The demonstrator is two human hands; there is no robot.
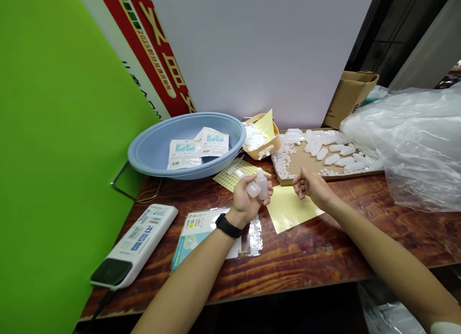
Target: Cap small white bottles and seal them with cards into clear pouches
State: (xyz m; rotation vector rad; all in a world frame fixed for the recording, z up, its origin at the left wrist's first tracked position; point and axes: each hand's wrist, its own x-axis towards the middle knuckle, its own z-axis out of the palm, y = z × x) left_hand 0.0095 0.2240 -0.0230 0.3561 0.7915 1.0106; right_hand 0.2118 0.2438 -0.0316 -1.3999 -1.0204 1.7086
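Note:
My left hand (247, 199), with a black band on its wrist, is closed around two small translucent white dropper bottles (262, 184), their caps pointing up and away. My right hand (312, 186) hovers above the far right part of a plain yellow sheet (290, 209), its fingers curled in. Whether anything is between those fingers I cannot make out. Beneath my left forearm lies a clear packet with a printed card (201, 228). Behind the left hand is a yellow sheet of small round stickers (230, 180).
A blue basin (147, 161) holding printed packets (185, 154) leans at back left. An orange tub (264, 154) contains white scraps. A cardboard tray (302, 166) carries several bottles and small caps. Clear plastic (418, 147) bulges at right; a white device (137, 243) lies left.

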